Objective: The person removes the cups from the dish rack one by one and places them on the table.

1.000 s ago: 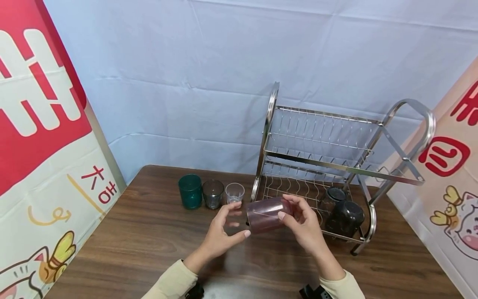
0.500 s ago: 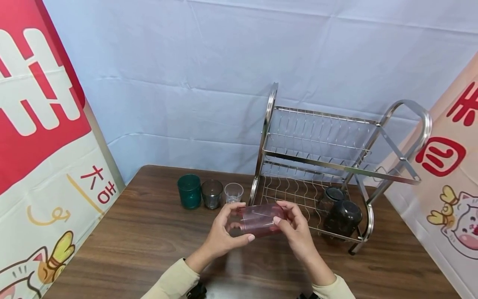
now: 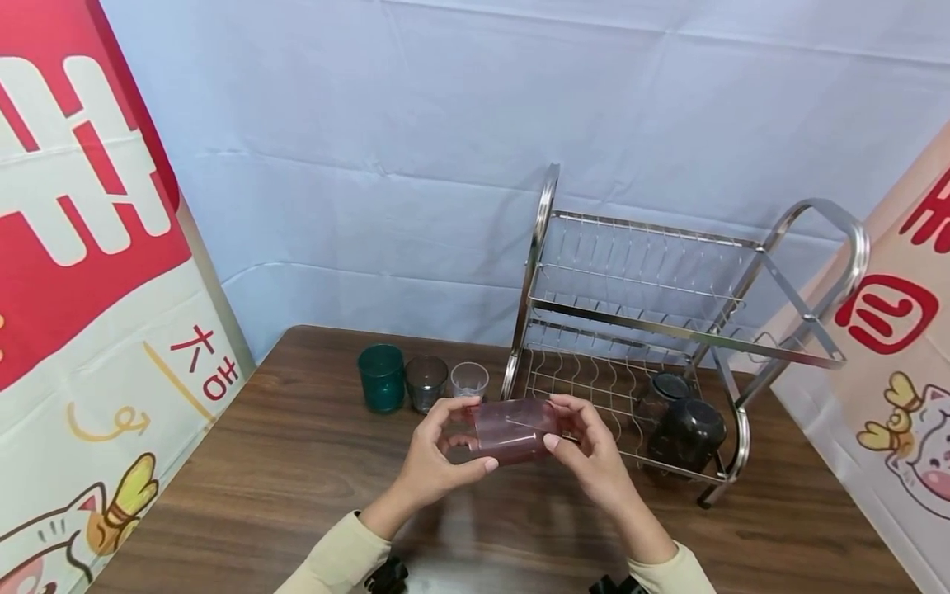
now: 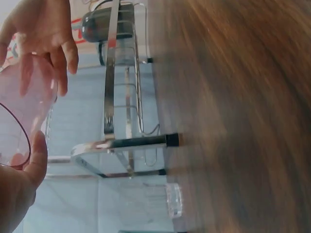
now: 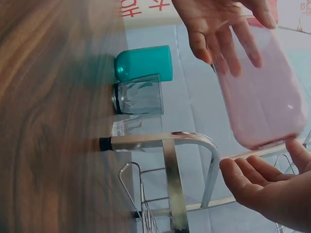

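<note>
A translucent pink tumbler (image 3: pixel 515 431) lies sideways in the air between both hands, its mouth to the left. My left hand (image 3: pixel 438 454) holds it around the rim end, with thumb and fingers spread on either side. At the base end, my right hand (image 3: pixel 594 458) holds it between thumb and index finger. Lower fingers (image 5: pixel 238 182) of the right hand hang apart from the base in the right wrist view. On the table behind stand a green cup (image 3: pixel 382 381), a grey glass (image 3: pixel 426 384) and a small clear glass (image 3: pixel 470 379).
A two-tier metal dish rack (image 3: pixel 686 334) stands at the right. Two dark glasses (image 3: pixel 686 437) (image 3: pixel 660 398) sit upside down at the right end of its lower tier. The wooden table (image 3: pixel 260 478) ends at a pale cloth backdrop (image 3: pixel 371 165).
The tumbler has moved slightly left with my right hand. My left hand, earlier apart from its mouth, now holds the rim end.
</note>
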`<control>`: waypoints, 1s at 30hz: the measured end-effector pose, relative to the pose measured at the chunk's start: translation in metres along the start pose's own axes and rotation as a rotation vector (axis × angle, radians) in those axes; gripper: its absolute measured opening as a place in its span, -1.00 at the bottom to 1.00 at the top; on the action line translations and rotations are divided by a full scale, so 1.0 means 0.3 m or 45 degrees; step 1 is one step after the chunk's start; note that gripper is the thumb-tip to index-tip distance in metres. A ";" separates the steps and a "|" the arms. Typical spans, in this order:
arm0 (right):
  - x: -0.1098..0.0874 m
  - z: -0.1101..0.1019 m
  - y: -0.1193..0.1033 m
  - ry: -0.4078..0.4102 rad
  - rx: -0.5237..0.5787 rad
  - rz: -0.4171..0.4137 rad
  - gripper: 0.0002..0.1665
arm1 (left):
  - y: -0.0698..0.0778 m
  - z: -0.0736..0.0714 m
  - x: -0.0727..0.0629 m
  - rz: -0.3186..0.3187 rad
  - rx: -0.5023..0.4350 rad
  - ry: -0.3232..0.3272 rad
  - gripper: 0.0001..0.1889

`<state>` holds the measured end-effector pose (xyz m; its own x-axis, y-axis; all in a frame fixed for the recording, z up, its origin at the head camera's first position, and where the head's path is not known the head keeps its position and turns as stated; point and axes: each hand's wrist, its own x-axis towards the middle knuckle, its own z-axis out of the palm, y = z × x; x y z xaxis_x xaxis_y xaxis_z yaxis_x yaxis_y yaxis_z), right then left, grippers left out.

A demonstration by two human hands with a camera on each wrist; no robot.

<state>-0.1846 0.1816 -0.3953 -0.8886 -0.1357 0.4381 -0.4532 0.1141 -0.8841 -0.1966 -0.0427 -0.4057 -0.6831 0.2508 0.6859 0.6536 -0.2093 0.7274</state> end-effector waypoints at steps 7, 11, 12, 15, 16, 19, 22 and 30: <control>0.004 -0.016 0.006 -0.056 -0.036 -0.021 -0.51 | -0.003 -0.016 -0.004 -0.025 0.045 -0.011 -0.33; 0.000 -0.028 0.000 -0.135 -0.190 0.046 -0.41 | 0.003 -0.027 -0.003 -0.046 0.134 -0.025 -0.32; -0.001 -0.033 -0.005 -0.155 -0.264 0.062 -0.38 | 0.005 -0.032 -0.002 -0.051 0.163 -0.030 -0.32; -0.005 -0.048 -0.023 -0.212 -0.527 0.089 -0.31 | 0.010 -0.047 0.002 -0.075 0.235 -0.045 -0.33; -0.006 -0.053 -0.027 -0.233 -0.605 0.080 -0.30 | 0.011 -0.051 0.003 -0.089 0.250 -0.051 -0.33; -0.005 -0.068 -0.037 -0.290 -0.758 0.035 -0.32 | 0.006 -0.063 0.005 -0.119 0.294 -0.067 -0.33; -0.002 -0.083 -0.039 -0.350 -0.845 -0.002 -0.33 | -0.021 -0.075 0.000 -0.128 0.353 -0.072 -0.31; -0.001 -0.129 -0.039 -0.451 -0.981 0.031 -0.39 | -0.099 -0.115 -0.014 -0.198 0.583 -0.058 -0.28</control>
<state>-0.1819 0.2184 -0.3788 -0.8827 -0.4099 0.2299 -0.4693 0.7421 -0.4787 -0.2245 -0.0702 -0.4295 -0.7758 0.2897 0.5605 0.6280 0.2688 0.7303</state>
